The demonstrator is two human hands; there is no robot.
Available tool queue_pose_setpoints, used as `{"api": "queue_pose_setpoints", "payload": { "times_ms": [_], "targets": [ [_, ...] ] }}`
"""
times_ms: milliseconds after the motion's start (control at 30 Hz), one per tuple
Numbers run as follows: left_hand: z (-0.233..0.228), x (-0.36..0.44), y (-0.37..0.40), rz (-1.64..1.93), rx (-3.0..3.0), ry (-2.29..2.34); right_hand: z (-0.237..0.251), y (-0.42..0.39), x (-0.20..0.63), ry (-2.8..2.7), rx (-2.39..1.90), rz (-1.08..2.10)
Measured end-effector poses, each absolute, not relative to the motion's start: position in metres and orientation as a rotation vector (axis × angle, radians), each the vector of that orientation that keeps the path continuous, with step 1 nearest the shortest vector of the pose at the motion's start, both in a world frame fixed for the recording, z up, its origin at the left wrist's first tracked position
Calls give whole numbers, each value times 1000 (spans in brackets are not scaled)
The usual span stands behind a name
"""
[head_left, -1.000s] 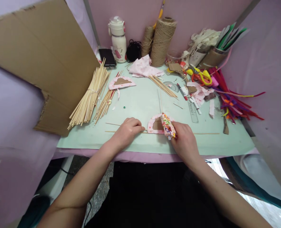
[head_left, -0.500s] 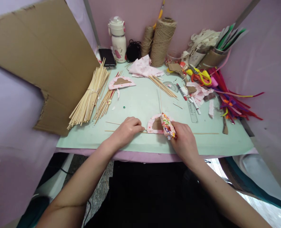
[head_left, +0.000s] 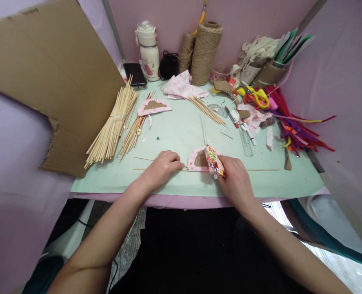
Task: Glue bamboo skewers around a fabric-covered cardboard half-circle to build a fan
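My left hand (head_left: 166, 166) is closed, its fingertips pressing a thin bamboo stick (head_left: 144, 169) near the left end of a half-round cardboard piece (head_left: 200, 159) with a pink fabric edge. A second stick (head_left: 141, 158) runs under or beside that hand. In my right hand (head_left: 236, 175) is a glue gun (head_left: 213, 159) with a bright floral pattern, its pale tip pointing down toward me. A clear stick (head_left: 203, 128) shows behind it. The gun covers the right part of the cardboard piece. Beyond my right hand the stick's other end (head_left: 263, 170) shows.
A similar half-round piece (head_left: 153, 106) lies farther back, by bundled bamboo sticks (head_left: 113, 122) and a large cardboard sheet (head_left: 55, 69). Behind stand a bottle (head_left: 149, 53) and twine rolls (head_left: 207, 53). Scissors (head_left: 257, 96), a ruler (head_left: 246, 143) and pipe cleaners (head_left: 297, 126) lie right.
The whole view has shifted slightly, so things appear a little farther left. Both hands keep nearly the same position and hold on the stick and the glue gun.
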State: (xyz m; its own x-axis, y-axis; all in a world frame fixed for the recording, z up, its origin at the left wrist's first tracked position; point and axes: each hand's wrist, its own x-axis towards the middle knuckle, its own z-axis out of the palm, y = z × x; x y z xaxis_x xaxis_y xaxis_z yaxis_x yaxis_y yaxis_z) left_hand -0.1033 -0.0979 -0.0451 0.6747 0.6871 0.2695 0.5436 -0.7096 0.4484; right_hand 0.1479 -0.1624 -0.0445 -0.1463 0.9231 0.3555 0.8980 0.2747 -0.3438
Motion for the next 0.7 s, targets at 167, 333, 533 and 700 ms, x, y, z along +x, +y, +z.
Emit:
{"api": "queue_pose_setpoints", "payload": {
  "times_ms": [167, 333, 533, 700],
  "targets": [
    [-49, -104, -97, 646, 2641, 941, -45, -162, 148, -2055, -1634, 76],
    [-51, -106, -98, 673, 2694, 923, -46, -162, 150, -2055, -1641, 92],
    [-44, -105, -102, 699, 2734, 929, -45, -163, 149, -2062, -1641, 75],
    [-42, -102, -103, 749, 2751, 925, -46, -162, 149, -2069, -1616, 42]
  ]
}}
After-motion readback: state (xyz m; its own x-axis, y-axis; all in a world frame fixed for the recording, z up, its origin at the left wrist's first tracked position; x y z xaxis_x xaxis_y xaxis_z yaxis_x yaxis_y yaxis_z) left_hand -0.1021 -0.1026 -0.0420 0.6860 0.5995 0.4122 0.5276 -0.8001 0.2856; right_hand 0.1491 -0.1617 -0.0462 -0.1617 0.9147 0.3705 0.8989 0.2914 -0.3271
